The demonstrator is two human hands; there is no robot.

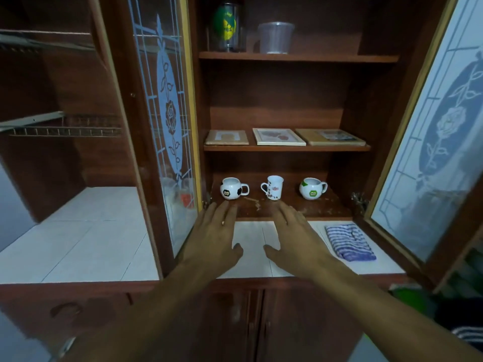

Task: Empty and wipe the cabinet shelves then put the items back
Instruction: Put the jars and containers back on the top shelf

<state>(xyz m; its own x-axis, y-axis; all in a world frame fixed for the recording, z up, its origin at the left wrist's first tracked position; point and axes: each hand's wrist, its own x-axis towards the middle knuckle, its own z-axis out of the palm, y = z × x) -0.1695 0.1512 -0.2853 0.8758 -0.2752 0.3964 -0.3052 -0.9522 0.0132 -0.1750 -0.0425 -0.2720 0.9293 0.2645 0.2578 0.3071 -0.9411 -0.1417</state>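
Both forearms reach forward, palms down, fingers straight and spread. The left hand (pixel 217 236) and right hand (pixel 295 236) are above the white tiled worktop (pixel 252 239), each grip released. The right fingertips (pixel 277 206) are just before the tall white printed mug (pixel 274 188) on the bottom cabinet shelf (pixel 329 206). A folded blue-striped cloth (pixel 350 241) lies nearer, to that mug's right.

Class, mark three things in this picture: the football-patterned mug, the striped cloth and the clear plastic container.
football-patterned mug (pixel 230 192), head view, on its round body.
striped cloth (pixel 349 241), head view, middle of its folded top.
clear plastic container (pixel 275 39), head view, on its front wall.
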